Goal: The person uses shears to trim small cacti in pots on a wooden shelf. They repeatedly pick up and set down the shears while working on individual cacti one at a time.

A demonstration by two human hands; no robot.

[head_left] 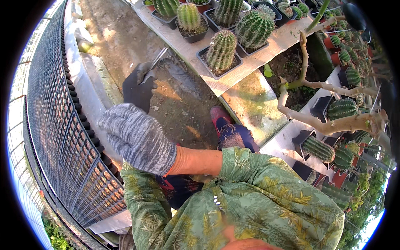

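Nearby, potted cacti (222, 51), black mesh trays (62, 125), bare branch (329, 123).

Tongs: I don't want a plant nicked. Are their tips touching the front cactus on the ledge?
Apart. The head view shows the tongs ending short of the cactus, with bare ledge between them.

Slim metal tongs (157, 59), tips pointing up toward the potted cacti, gripped in a dark glove.

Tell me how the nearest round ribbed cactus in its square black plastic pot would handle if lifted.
The cactus looks spiny, so gripping the black pot seems safer. It stands taller than its pot, so it is probably top-heavy and apt to tip.
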